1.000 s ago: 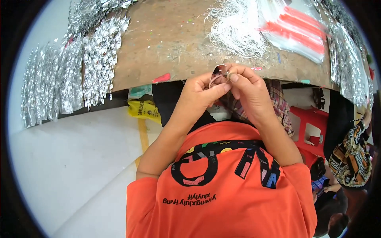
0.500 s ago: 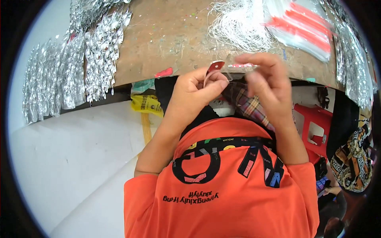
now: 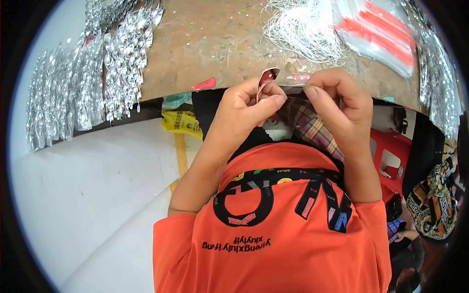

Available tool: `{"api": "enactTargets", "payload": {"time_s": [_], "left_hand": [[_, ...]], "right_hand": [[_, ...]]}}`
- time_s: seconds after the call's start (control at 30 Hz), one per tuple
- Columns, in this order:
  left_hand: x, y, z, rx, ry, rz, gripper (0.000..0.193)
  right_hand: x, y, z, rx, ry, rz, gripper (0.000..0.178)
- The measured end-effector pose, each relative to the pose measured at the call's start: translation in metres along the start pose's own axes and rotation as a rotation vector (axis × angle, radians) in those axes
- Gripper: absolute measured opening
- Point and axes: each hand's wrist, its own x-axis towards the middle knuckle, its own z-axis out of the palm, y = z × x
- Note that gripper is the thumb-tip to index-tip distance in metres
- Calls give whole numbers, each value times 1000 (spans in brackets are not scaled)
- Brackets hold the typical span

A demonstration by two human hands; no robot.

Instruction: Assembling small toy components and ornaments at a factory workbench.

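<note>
Brown worktable [image 3: 220,53] ahead, your left hand [image 3: 250,108] pinches a curled dark-red strip [image 3: 267,77] by its near edge; right hand [image 3: 344,100] pinched too, can't tell on what. Looks like fingertip fitting, next move wants a steady left grip

Bright orange shirt [image 3: 298,259] with Latin lettering: large black appliqué letters [image 3: 268,200] filled with small coloured patches and words, and black lines of smaller text [image 3: 237,245] below. Beneath the desk [image 3: 195,61], a yellow bag [image 3: 181,122] bears dark printing, too small to read.
</note>
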Motion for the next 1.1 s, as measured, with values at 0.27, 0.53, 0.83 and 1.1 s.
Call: {"api": "enactTargets", "payload": {"time_s": [0.27,0.53,0.83,1.1], "left_hand": [[-3,-1,9,-221,-81,104,17],[-4,-1,6,-225,-109,124,20],[-5,0,9,-201,-120,117,21],[-9,-1,17,-126,-73,159,30]], "right_hand": [[2,-5,12,183,-38,25,3],[3,-1,15,210,2,40,3],[0,-2,14,277,66,37,3],[-7,-3,11,93,-19,-40,4]]}}
